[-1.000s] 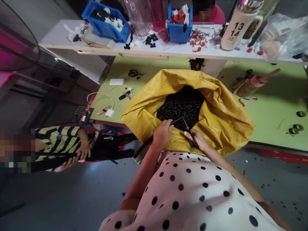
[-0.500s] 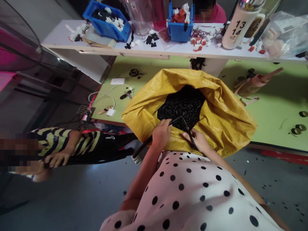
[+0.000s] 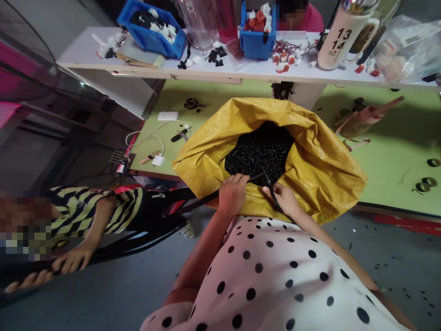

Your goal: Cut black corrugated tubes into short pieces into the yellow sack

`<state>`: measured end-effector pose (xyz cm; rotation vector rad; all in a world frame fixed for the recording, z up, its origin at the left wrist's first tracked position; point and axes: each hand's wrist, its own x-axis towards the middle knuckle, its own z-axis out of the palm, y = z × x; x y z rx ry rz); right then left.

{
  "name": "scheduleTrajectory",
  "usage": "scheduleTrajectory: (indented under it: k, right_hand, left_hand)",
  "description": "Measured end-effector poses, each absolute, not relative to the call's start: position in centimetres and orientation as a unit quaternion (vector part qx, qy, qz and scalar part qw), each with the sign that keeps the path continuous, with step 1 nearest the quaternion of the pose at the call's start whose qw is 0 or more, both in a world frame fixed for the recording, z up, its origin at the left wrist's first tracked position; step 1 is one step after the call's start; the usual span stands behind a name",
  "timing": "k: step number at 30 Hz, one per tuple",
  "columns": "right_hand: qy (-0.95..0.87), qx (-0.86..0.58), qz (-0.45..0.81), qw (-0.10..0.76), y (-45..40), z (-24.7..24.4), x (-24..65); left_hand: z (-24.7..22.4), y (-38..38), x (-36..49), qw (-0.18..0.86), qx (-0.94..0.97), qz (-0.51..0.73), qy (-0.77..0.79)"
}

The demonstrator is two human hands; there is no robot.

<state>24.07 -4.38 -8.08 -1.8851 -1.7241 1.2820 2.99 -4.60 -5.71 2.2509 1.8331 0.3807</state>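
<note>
My left hand (image 3: 233, 195) is closed around a length of black ribbed tubing (image 3: 255, 176); the tube's end sticks out over the mouth of a yellow sack (image 3: 206, 163). From that hand the tubing runs back left toward another person. My right hand (image 3: 283, 198) holds a pair of dark-handled scissors (image 3: 274, 196), with a thin blade pointing up at the tube's end. I cannot tell whether the blades touch the tube. Inside the sack lies a heap of short black tube pieces (image 3: 257, 154).
At left, a person in a striped shirt (image 3: 94, 207) holds long black tubing in both hands. Behind the sack, a white shelf (image 3: 206, 69) carries blue bins (image 3: 258, 46), connectors and a bottle (image 3: 344, 39). The green table (image 3: 389, 179) holds other scissors (image 3: 193, 104), a charger cable and a pink bag.
The ribbed tube sticks out less far beyond my left hand, and the scissors' visible blade has shifted slightly. The other person's hands have moved down and apart, with the tubing now stretched out.
</note>
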Motion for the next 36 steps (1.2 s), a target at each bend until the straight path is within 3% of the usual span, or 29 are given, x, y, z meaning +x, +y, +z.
scheduleTrajectory:
  k: [6,11,36]
  right_hand:
    - [-0.584,-0.625,0.483,0.186,-4.6,-8.3,24.3]
    - [-0.58,-0.598,0.528,0.166,-4.7,-7.8,24.6]
    - [-0.528,-0.552,0.617,0.191,-4.0,-6.7,24.6]
  left_hand:
    - [-6.6,-4.3,2.6,0.113,0.727,0.196,0.648]
    - [-6.3,-3.7,2.5,0.14,0.7,0.237,0.658]
    - [-5.8,-3.0,3.3,0.197,0.744,0.185,0.611]
